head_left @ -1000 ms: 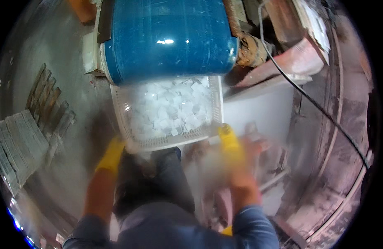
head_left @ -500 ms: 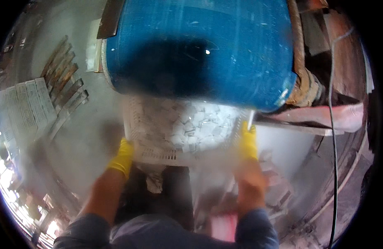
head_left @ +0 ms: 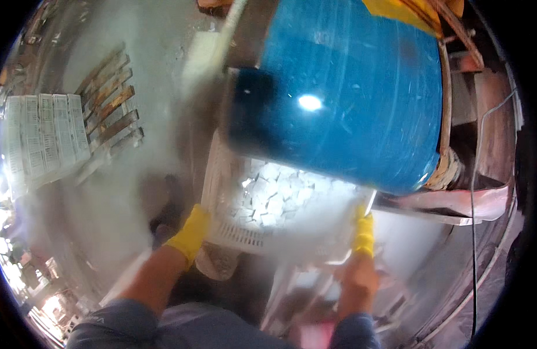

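A white slotted plastic crate (head_left: pixel 240 235) holds many small pale, flat pieces (head_left: pixel 269 195). My left hand (head_left: pixel 193 234), in a yellow glove, grips the crate's left near corner. At its right side, my right hand (head_left: pixel 363 234), also yellow-gloved, is closed on the rim. Most fingers of both hands are hidden against the crate. The far part of the crate sits beneath the edge of a wide blue belt or drum (head_left: pixel 350 99), which covers it from view. Pale dust blurs the crate's right half.
To the left, a wooden slatted pallet (head_left: pixel 111 96) stands beside a stack of white crates (head_left: pixel 44 136). A pinkish-red trough-like piece (head_left: pixel 454 203) and a hanging dark cable (head_left: pixel 473 250) are on the right. A pale board (head_left: pixel 422 216) juts out below the belt.
My view has turned, so the blue belt now appears farther right and lower. The crate also appears farther right and more slanted. Both hands keep hold of it; the dust looks thicker at its right.
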The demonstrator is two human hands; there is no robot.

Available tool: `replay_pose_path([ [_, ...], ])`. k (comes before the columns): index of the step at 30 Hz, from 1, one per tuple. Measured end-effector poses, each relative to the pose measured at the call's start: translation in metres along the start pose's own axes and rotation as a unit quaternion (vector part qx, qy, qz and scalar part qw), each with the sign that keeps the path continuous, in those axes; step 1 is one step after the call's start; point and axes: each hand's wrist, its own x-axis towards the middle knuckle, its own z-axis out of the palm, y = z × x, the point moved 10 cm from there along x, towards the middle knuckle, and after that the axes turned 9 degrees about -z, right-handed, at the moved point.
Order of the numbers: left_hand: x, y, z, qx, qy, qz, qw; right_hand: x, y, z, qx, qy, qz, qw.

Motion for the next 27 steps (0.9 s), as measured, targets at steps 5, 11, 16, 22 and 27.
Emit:
replay_pose_path([
  [5,-0.019,0.058,-0.022,-0.004,-0.015,0.085,0.996,-0.027,0.069,-0.018,0.160,0.090,-0.016,0.983],
  [11,0.006,0.099,-0.045,0.002,0.003,0.159,0.987,-0.064,0.108,-0.014,0.137,0.110,0.048,0.983],
  [16,0.045,0.115,-0.056,0.035,0.043,0.178,0.982,-0.101,0.073,-0.009,0.122,0.133,0.052,0.982],
  [22,0.040,0.122,-0.093,0.051,-0.030,0.137,0.989,-0.085,-0.010,0.021,0.081,0.048,-0.029,0.995],
  [27,-0.031,0.053,-0.128,-0.126,-0.014,0.086,0.988,-0.123,-0.072,0.027,0.103,-0.005,-0.036,0.994],
])
